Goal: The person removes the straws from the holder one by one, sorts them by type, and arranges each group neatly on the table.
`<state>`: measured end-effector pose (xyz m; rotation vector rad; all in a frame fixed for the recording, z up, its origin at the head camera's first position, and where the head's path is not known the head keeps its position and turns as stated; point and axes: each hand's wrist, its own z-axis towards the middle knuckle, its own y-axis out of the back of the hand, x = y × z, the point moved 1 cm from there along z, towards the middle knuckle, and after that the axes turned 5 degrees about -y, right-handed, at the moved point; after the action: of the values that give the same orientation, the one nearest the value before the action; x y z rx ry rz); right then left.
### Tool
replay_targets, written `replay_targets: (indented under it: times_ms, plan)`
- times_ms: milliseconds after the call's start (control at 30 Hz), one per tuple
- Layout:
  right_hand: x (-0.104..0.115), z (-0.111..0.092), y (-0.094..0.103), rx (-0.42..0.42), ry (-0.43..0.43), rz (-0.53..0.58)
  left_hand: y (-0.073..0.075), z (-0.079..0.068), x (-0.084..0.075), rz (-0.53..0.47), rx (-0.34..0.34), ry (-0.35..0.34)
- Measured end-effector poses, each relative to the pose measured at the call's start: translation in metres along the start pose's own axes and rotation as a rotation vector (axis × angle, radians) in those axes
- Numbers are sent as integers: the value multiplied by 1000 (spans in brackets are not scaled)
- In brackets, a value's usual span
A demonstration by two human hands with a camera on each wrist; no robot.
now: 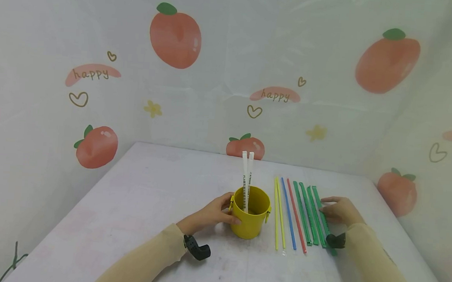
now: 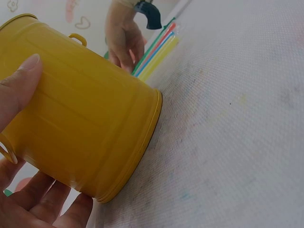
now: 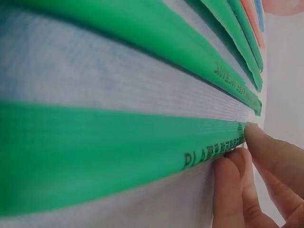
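Observation:
My left hand (image 1: 214,212) holds the side of a small yellow bucket (image 1: 247,227), which stands upright on the table. In the left wrist view the thumb lies across the wall of the bucket (image 2: 90,114) while the fingers curl round its other side. Two white paper-wrapped straws (image 1: 244,166) lean inside it, their tops above the rim. At the right end of a row of straws, my right hand (image 1: 341,209) pinches the rightmost green-wrapped straw (image 1: 316,197). Up close in the right wrist view, thumb and fingers grip this green-wrapped straw (image 3: 95,152) near its far end.
Between the bucket and my right hand lie several more green-wrapped straws (image 1: 302,214), a red straw (image 1: 297,216), a blue straw (image 1: 288,213) and two yellow straws (image 1: 281,212). A fruit-print curtain (image 1: 213,96) closes off the back and sides of the white table (image 1: 148,183).

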<state>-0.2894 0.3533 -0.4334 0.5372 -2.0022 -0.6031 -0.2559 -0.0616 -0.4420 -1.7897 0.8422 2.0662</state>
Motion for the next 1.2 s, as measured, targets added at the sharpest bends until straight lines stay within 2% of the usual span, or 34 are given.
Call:
replay_targets:
  times_ms: [267,433,900,1100,1200]
  plan:
    - [6,-4,4,18,2,26,1,0,4,12,0,-3]
    - [20,-15,7,32,83,80,1,1,4,6,4,-2]
    - [73,-40,3,59,438,305,0,0,1,10,1,-1]
    - [93,-51,-10,102,616,509,0,0,1,14,-3,8]
    - [104,-57,-20,109,680,571,0,0,1,13,-3,10]
